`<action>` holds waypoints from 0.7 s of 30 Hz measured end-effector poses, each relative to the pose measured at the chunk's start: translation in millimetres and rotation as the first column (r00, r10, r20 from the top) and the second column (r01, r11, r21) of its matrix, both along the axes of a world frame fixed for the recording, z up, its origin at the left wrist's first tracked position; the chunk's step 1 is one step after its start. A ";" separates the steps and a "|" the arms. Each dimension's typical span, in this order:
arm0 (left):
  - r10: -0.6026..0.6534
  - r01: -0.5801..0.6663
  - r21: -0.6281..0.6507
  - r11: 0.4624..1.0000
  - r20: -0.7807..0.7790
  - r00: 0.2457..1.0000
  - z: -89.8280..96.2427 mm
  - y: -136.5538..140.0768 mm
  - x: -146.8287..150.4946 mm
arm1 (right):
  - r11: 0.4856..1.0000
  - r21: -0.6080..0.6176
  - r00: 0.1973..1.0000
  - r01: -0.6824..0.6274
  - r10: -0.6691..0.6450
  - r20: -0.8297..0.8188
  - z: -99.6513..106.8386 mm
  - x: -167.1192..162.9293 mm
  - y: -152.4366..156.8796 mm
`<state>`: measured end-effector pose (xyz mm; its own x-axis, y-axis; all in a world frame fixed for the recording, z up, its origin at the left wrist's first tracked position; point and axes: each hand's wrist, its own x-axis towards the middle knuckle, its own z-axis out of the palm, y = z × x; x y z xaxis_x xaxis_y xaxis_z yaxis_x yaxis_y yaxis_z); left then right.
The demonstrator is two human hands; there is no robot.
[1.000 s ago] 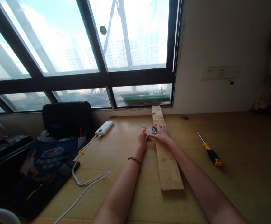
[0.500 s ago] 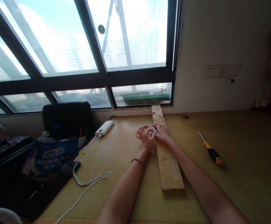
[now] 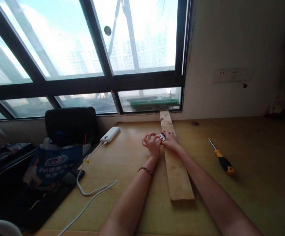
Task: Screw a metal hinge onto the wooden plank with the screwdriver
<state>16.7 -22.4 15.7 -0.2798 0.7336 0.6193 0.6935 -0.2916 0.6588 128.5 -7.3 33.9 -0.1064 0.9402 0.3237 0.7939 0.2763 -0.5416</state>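
A small silvery metal piece (image 3: pixel 162 137) with dark spots, too small to name more exactly, lies over the wooden board (image 3: pixel 178 177). My right hand (image 3: pixel 169 140) rests on the board, with its fingers closed around the piece's right side. From the left, my left hand (image 3: pixel 153 143) pinches at the piece with bent fingers, its other fingers curled past the board's left edge. The fingers partly hide the metal piece. The board runs lengthwise away from me to the window.
To the right lies a screwdriver (image 3: pixel 224 160) with a yellow and black handle. A white power bank (image 3: pixel 110 134) with a white cable (image 3: pixel 97 191) is at the left. Beyond the table (image 3: pixel 132 203) stand a black chair (image 3: pixel 70 124) and a blue bag (image 3: pixel 56 165). The window (image 3: pixel 142 36) is ahead.
My left hand has shifted very slightly left, and a little more of the metal piece shows between the hands. The board and screwdriver stay in place.
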 end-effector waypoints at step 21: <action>-0.263 0.544 -0.209 0.812 0.702 0.662 49.4 65.8 -31.5 | 1.000 -0.022 1.000 0.007 -0.007 -0.004 0.8 1.3 1.5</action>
